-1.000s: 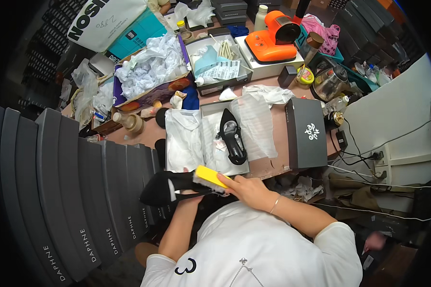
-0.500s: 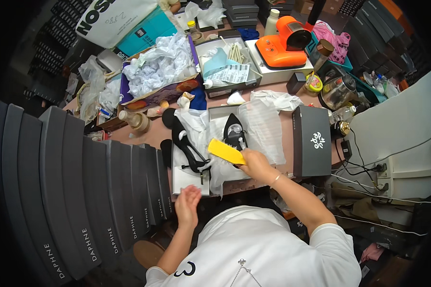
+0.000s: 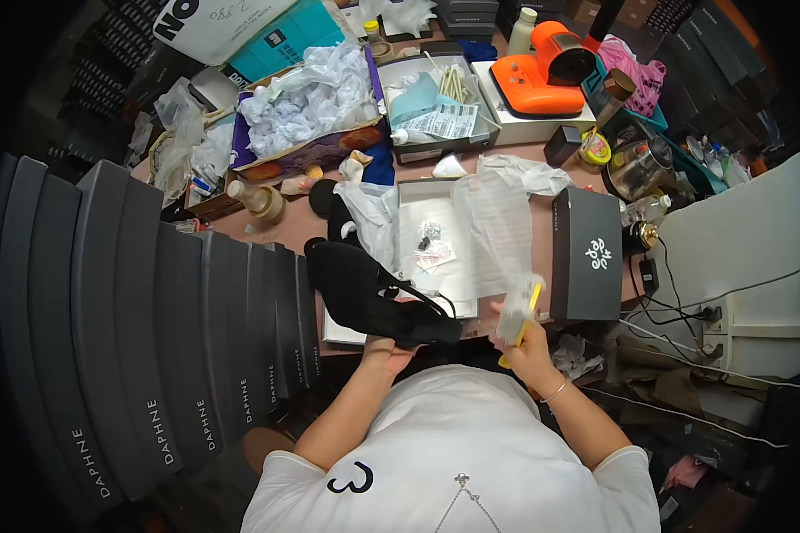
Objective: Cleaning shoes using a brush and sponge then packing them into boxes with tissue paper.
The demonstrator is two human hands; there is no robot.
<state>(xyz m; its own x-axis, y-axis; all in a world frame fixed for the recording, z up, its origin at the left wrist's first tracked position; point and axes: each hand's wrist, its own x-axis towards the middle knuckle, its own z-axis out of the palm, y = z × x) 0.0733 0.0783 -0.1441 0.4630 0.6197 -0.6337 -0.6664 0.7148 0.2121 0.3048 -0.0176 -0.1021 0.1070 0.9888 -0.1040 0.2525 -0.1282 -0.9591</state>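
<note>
The black shoe (image 3: 356, 289) is gripped in the left hand (image 3: 388, 354) above the near side of an open white box (image 3: 458, 284), while the right hand (image 3: 529, 351) is closed around a brush (image 3: 520, 311) (its back is yellow). The pinkish bench (image 3: 543, 233) carries, at its far side, a purple carton (image 3: 320, 153) with crumpled paper (image 3: 307, 98) and an orange machine (image 3: 529, 84). Dark grey boxes (image 3: 107, 338) stand along the left, and a white wall (image 3: 756, 231) rises at the right.

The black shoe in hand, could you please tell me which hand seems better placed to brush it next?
Probably the right hand: it holds the yellow brush, apart from the black shoe, while the left hand is occupied holding that shoe.
</note>
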